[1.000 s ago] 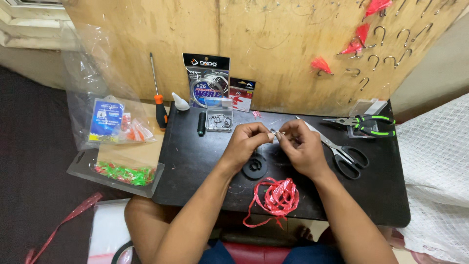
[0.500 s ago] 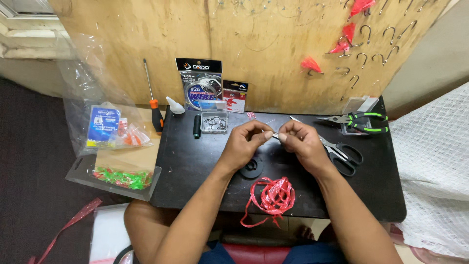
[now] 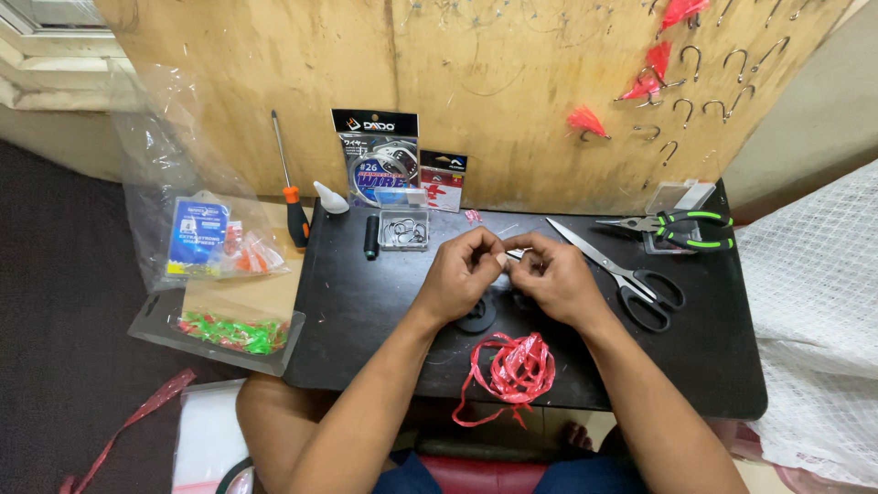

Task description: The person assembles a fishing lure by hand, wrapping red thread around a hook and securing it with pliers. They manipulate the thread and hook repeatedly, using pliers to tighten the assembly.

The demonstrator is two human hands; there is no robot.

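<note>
We see both hands meeting over the middle of the flat black tabletop (image 3: pixel 366 302). The left hand (image 3: pixel 462 274) has its fingers curled in narrow, thumb and fingertips pinched together on a small pale piece (image 3: pixel 514 253) that shows between the two hands; it is too small for us to tell what it is. The right hand (image 3: pixel 553 279) is likewise curled tight, its fingertips touching the left hand's at the same small piece.

Just under the hands, at about six o'clock from the left one, lies a round black spool (image 3: pixel 477 318), partly hidden by the wrist. Further toward six o'clock, near the table's front edge, sits a loose tangle of red plastic ribbon (image 3: pixel 517 368), with one strand hanging over the edge.

At three o'clock from the right hand lie steel scissors with black handles (image 3: pixel 631 279), just beside it, blades pointing toward ten o'clock. At about one o'clock, well apart, rest pliers with green and black grips (image 3: pixel 681 224), lying on a clear plastic case.

At eleven o'clock from the left hand stands a small clear box of metal hooks (image 3: pixel 403 230), with a short black cylinder (image 3: pixel 371 236) just beside it at its nine o'clock. Behind them a printed packet of wire (image 3: pixel 377 157) leans on the plywood board (image 3: pixel 274 82). A screwdriver with an orange and black handle (image 3: pixel 294 206) leans at the table's left edge, and a clear tray of green and red strips (image 3: pixel 224 331) lies lower at the left.
</note>
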